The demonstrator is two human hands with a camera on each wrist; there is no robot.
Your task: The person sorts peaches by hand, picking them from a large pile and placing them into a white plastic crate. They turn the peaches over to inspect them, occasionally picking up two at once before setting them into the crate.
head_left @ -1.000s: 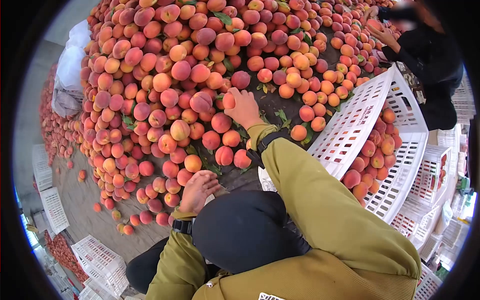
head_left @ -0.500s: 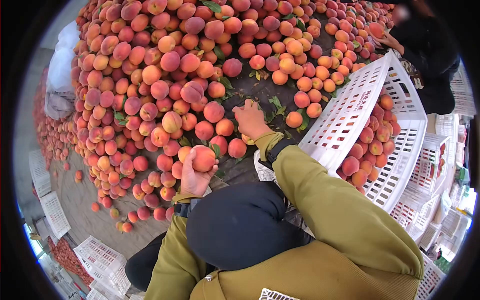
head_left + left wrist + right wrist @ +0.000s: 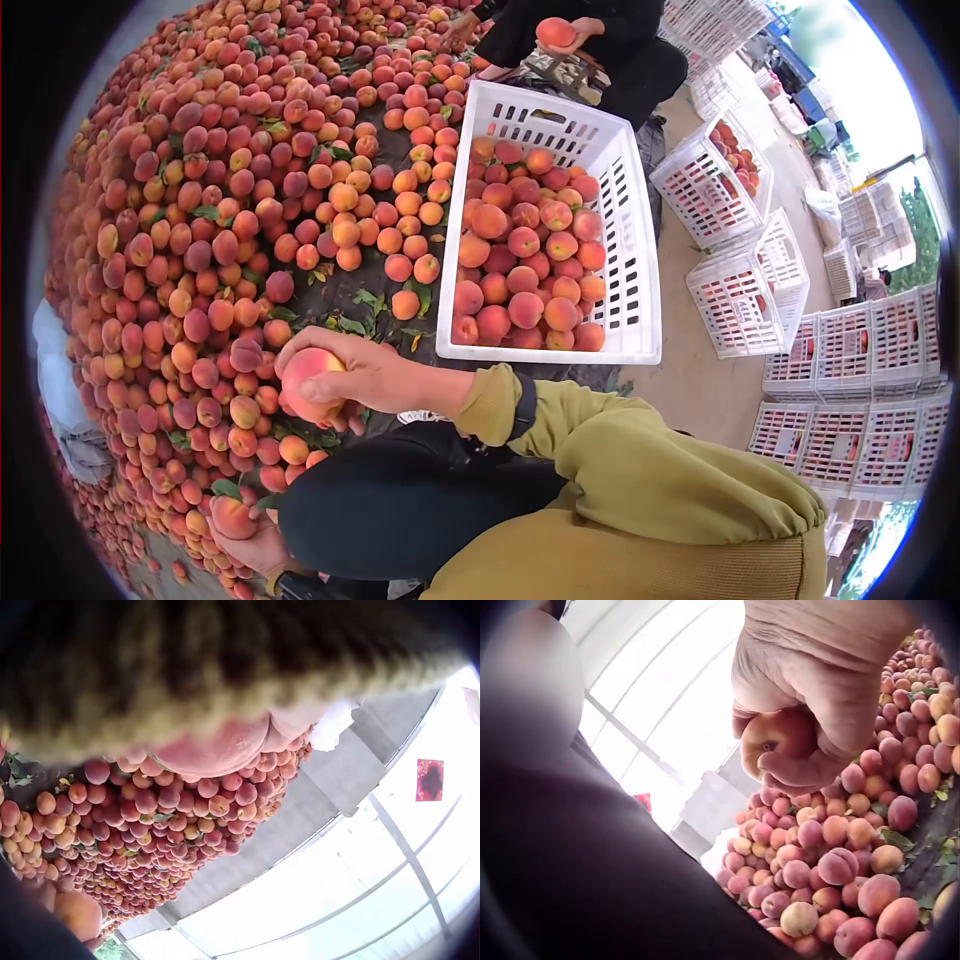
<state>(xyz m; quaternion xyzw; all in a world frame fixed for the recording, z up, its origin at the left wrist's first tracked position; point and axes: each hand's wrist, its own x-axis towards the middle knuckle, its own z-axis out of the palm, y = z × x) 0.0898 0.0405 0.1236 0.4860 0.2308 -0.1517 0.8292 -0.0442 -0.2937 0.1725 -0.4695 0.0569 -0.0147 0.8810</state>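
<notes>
My right hand (image 3: 380, 378) grips a red-and-yellow peach (image 3: 312, 384) above the near side of the peach pile (image 3: 215, 245). In the right wrist view the thumb and fingers curl round this peach (image 3: 759, 746), and its stem end shows. At the lower left of the head view, beside my dark-clothed knee (image 3: 370, 515), my left hand (image 3: 258, 548) holds another red peach (image 3: 233, 518) with a green leaf (image 3: 227, 489) by it. A sleeve cuff (image 3: 225, 697) covers most of the left hand in the left wrist view, and its peach is hidden there.
A white slatted crate (image 3: 640, 300) partly filled with peaches (image 3: 525, 250) stands right of the pile. Behind it another person (image 3: 630, 50) holds a peach (image 3: 555, 32). More crates (image 3: 750, 285) and stacked crates (image 3: 860, 345) stand at right.
The head view has swung right, bringing the crate to the middle. The left hand, empty at first, has taken a peach. The right hand, without one half a second ago, now grips a peach.
</notes>
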